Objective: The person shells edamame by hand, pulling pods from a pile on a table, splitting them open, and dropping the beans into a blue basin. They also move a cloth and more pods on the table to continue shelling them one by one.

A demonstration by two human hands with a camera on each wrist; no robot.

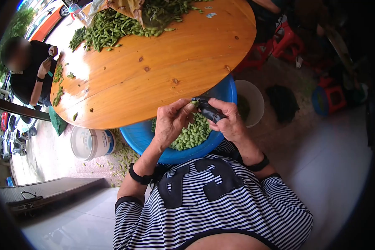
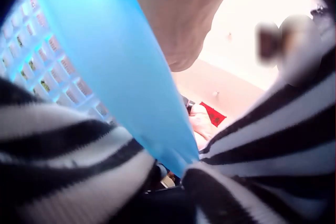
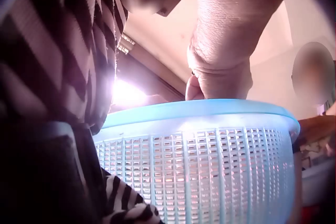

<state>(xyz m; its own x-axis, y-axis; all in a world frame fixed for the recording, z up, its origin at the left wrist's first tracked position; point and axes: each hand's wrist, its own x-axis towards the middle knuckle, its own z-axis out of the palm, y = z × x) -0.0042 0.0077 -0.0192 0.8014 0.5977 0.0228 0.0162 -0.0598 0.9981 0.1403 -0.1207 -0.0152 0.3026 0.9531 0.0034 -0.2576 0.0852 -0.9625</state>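
My left hand pinches a small green bean pod between thumb and fingertips. Facing it, my right hand grips a shiny black, thick tube-like thing, whose narrow front end meets the pod; I cannot tell its kind. Both hands are over a blue basket filled with shelled green beans. From the right wrist view the basket's lattice wall stands below the right wrist. The left wrist view shows the blue rim close beside the left wrist; the fingers are hidden there.
A wooden table overlaps the basket's far side, with a heap of bean pods at its back. White buckets stand left and right of the basket. Pods litter the floor. Another person sits at the table's left. Red stools are at right.
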